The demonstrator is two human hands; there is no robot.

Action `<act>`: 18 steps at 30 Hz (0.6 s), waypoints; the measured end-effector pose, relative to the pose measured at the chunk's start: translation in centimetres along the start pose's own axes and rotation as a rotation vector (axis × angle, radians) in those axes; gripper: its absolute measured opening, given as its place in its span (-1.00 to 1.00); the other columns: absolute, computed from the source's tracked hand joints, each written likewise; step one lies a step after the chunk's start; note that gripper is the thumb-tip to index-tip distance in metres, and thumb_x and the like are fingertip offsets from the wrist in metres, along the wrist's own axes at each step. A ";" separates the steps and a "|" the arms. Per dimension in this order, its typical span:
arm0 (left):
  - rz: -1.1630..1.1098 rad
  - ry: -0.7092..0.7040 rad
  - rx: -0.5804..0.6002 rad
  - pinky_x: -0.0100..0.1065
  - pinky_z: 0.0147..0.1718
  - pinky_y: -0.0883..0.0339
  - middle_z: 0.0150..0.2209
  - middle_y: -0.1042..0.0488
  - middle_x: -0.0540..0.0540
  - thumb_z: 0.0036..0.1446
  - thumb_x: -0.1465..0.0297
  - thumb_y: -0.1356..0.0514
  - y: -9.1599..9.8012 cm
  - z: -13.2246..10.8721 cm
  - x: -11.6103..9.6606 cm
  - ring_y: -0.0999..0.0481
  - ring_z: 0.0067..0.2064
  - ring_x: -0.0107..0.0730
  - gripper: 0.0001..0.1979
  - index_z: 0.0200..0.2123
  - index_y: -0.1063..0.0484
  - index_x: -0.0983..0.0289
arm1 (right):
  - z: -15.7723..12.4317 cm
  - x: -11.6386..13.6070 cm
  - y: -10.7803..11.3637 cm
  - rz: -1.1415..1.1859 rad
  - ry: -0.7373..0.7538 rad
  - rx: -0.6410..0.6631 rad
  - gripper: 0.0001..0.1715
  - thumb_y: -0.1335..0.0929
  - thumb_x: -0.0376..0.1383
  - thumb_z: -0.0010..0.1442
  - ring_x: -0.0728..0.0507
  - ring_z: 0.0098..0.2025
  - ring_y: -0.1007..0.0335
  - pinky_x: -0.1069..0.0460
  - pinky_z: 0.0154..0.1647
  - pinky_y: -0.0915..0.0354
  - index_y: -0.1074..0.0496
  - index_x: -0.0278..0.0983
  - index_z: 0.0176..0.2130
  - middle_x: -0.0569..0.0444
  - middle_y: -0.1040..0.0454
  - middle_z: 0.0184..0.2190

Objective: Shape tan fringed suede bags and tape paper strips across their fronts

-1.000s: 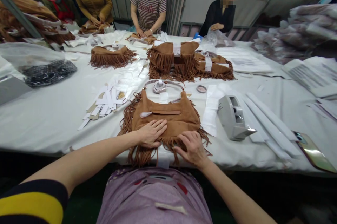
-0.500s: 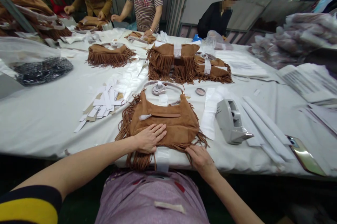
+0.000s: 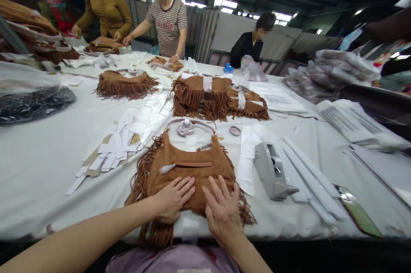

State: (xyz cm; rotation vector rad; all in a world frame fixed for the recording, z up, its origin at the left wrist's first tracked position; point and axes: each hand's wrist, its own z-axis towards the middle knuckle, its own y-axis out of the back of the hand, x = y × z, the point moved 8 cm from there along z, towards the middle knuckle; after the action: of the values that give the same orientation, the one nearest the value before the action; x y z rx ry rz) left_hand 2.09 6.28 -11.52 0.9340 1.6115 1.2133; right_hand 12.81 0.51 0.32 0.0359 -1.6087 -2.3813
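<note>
Table point(image 3: 35, 157), white cloth cover: cloth slack and creased at the near edge; could ruck up and drag the work with it if pushed hard.

Stacked bags point(image 3: 218, 82), far centre, banded in white: piled on fringe, so a knock could topple the upper one.

Brown fringed bag point(image 3: 189, 157), one, suede: flat at near centre, handle to the far side, base toward the near edge. Left fringe point(image 3: 138, 181) splayed outward, some strands hanging at the near edge; these could crease or tangle if pinned under the bag or a palm.

Paper strips point(image 3: 111, 151), loose heap, left: could scatter if a sleeve or fringe sweeps them.

Tape dispenser point(image 3: 272, 174), grey, right: cutting end faces near and right; could snag fringe or skin if the right arm swings wide.

Left hand point(image 3: 173, 198): palm down on the lower left panel, fingers nearly together, pinching nothing.

Right hand point(image 3: 223, 209): fingers spread over the lower right panel; pressure cannot be told. Uneven pressing could mark the nap.

Wrapped pull point(image 3: 167, 168), white tissue: could slip loose if rubbed.
</note>
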 end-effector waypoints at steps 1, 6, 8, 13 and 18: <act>0.002 0.017 0.006 0.04 0.27 0.24 0.36 0.25 0.38 -0.17 0.39 -0.10 0.0 0.1 0.0 0.25 0.37 0.05 -0.06 0.31 0.16 0.42 | 1.2 0.1 -0.4 -0.010 0.003 0.032 -0.55 -0.22 -0.34 0.22 -0.31 0.31 0.05 -0.42 0.27 0.33 -0.34 -0.18 0.09 -0.02 -0.24 0.23; -0.008 0.042 0.056 0.05 0.28 0.23 0.36 0.29 0.36 -0.24 0.44 -0.11 0.3 0.0 -0.3 0.29 0.37 0.05 -0.02 0.32 0.17 0.40 | 3.9 -1.3 -3.8 0.041 0.006 0.213 -0.51 -0.20 -0.20 0.29 -0.27 0.32 0.04 -0.42 0.27 0.29 -0.21 -0.15 0.20 -0.04 -0.17 0.27; -0.018 0.008 0.035 0.03 0.28 0.15 0.36 0.29 0.33 -0.18 0.39 -0.14 0.9 -0.2 -0.4 0.24 0.37 0.04 -0.01 0.34 0.21 0.34 | 3.3 -2.3 -5.6 0.074 -0.023 0.291 -0.47 -0.22 -0.11 0.28 -0.31 0.31 0.02 -0.44 0.25 0.21 -0.20 -0.11 0.21 -0.05 -0.17 0.27; 0.061 0.017 -0.258 -0.22 0.10 -0.28 0.29 -0.10 0.08 0.13 0.22 -0.08 1.7 0.8 0.4 -0.22 0.25 -0.24 -0.12 0.34 0.47 0.16 | 0.7 -4.0 -8.9 0.140 -0.054 0.304 -0.37 -0.22 -0.04 0.27 -0.28 0.32 0.06 -0.37 0.27 0.10 -0.04 -0.05 0.28 -0.03 -0.07 0.31; 0.312 0.093 -0.575 -0.20 0.09 -0.23 0.20 -0.30 -0.02 0.10 0.39 -0.03 0.8 2.0 0.4 -0.27 0.22 -0.30 -0.17 0.34 0.39 0.17 | -0.1 -4.4 -9.5 0.153 -0.055 0.235 -0.28 -0.23 -0.02 0.26 -0.26 0.33 0.08 -0.34 0.29 0.13 0.05 -0.10 0.31 -0.05 -0.06 0.32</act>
State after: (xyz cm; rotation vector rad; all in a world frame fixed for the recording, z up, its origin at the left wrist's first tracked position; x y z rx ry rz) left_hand 3.86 7.41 -11.11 0.7729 1.0997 1.8323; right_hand 15.15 4.76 -8.95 -0.1044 -1.8379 -2.0877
